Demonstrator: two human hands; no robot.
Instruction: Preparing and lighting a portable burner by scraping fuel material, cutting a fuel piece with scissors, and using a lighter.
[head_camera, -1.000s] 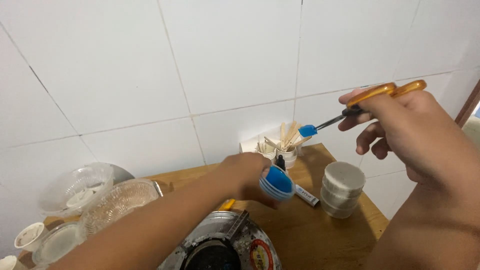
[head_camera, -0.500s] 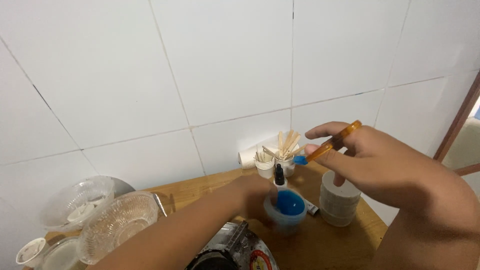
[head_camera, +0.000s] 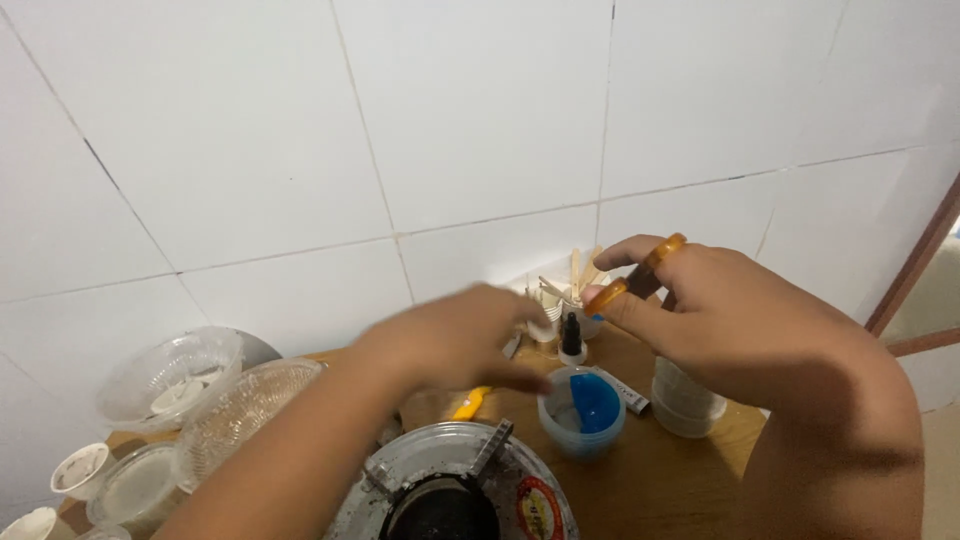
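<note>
White tiled wall behind; wooden surface (head_camera: 680, 480) below, crowded with containers. Small cup (head_camera: 582, 412) stands on the surface near centre, upright, with blue paste showing on its inner right side and paler material on the left. One second ago the left hand held this cup tilted above the surface; it is now set down and the left hand (head_camera: 455, 340) hovers just above and left of it, fingers loosely curled, holding nothing visible; blurred, so contact with the rim cannot be told. Right hand (head_camera: 730, 320) is closed on an orange-handled tool (head_camera: 640, 280), gripped near its handle. The blue tip seen a second ago is now hidden behind the fingers.

Reading: cup released, tool retained.

Around the cup: stack of clear cups (head_camera: 685, 400) just to the right, small dark dropper bottle (head_camera: 571, 338) behind, pot of wooden sticks (head_camera: 578, 285) against the wall, round metal device (head_camera: 450, 490) in front, clear plastic bowls (head_camera: 190, 385) at left.
</note>
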